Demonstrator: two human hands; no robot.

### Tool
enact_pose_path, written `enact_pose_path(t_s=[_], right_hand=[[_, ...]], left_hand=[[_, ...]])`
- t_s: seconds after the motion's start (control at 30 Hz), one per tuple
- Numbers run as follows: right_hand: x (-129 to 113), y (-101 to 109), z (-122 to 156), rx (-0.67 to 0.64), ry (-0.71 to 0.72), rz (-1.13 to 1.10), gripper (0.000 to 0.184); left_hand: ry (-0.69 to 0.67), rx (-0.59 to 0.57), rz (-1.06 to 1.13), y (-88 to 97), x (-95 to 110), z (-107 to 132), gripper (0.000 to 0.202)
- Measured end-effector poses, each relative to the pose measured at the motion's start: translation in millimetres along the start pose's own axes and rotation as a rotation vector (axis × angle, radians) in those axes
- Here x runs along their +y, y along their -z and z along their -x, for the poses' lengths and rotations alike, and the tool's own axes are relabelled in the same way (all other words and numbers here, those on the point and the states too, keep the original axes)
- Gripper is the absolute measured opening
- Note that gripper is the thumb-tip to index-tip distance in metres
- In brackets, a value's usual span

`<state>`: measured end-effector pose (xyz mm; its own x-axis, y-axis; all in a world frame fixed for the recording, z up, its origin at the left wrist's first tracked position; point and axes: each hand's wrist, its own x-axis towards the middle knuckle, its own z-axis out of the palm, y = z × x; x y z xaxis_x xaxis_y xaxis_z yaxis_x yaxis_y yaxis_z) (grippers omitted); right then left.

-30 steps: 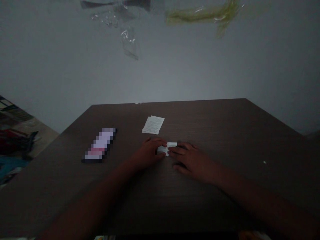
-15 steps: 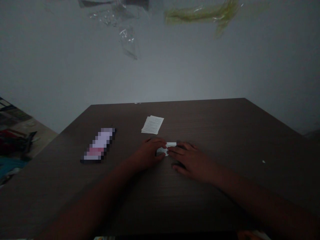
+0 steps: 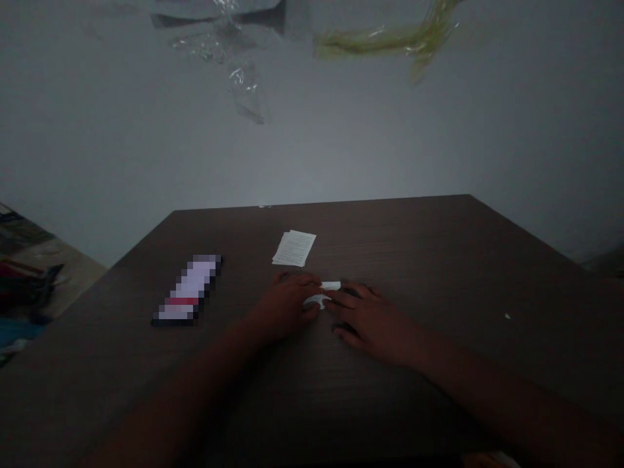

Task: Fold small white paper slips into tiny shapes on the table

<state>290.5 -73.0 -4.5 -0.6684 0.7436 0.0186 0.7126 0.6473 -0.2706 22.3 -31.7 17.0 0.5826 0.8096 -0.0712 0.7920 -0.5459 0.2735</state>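
A small white piece of paper [image 3: 331, 285] lies on the dark wooden table, partly covered by both of my hands. My left hand [image 3: 295, 301] rests over its left side, fingers apart and touching it. From the right, my right hand [image 3: 363, 316] reaches onto the paper with its fingers spread and fingertips against the sheet. Much of the paper is hidden under the fingers. Just beyond the hands lie a few printed paper sheets [image 3: 294, 248], slightly fanned in a small stack.
A phone [image 3: 190, 289] with a blurred screen lies on the left of the table [image 3: 414, 247]. A tiny white scrap [image 3: 507, 316] is at the right. Behind the table rises a wall [image 3: 341, 143] with tape on it. Cluttered items [image 3: 24, 292] sit on the floor at far left.
The view has shifted slightly, so everything sits a little lower and further left. My left fingers have moved slightly over the paper; both hands stay on it.
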Motion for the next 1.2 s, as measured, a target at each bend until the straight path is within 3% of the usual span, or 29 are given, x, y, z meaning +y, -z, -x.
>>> enact_pose_path(t_s=[0.37, 0.73, 1.2], right_hand=[[7, 15, -10, 0.059, -0.234, 0.087, 0.042], [23, 10, -18, 0.132, -0.353, 0.149, 0.044], [27, -6, -30, 0.203, -0.273, 0.052, 0.026]], left_hand=[[-0.012, 0.045, -0.021, -4.3, 2, -2, 0.038], [-0.071, 0.138, 0.047, -8.1, -2, -2, 0.035], [-0.092, 0.057, 0.065, -5.1, 6, -1, 0.035]])
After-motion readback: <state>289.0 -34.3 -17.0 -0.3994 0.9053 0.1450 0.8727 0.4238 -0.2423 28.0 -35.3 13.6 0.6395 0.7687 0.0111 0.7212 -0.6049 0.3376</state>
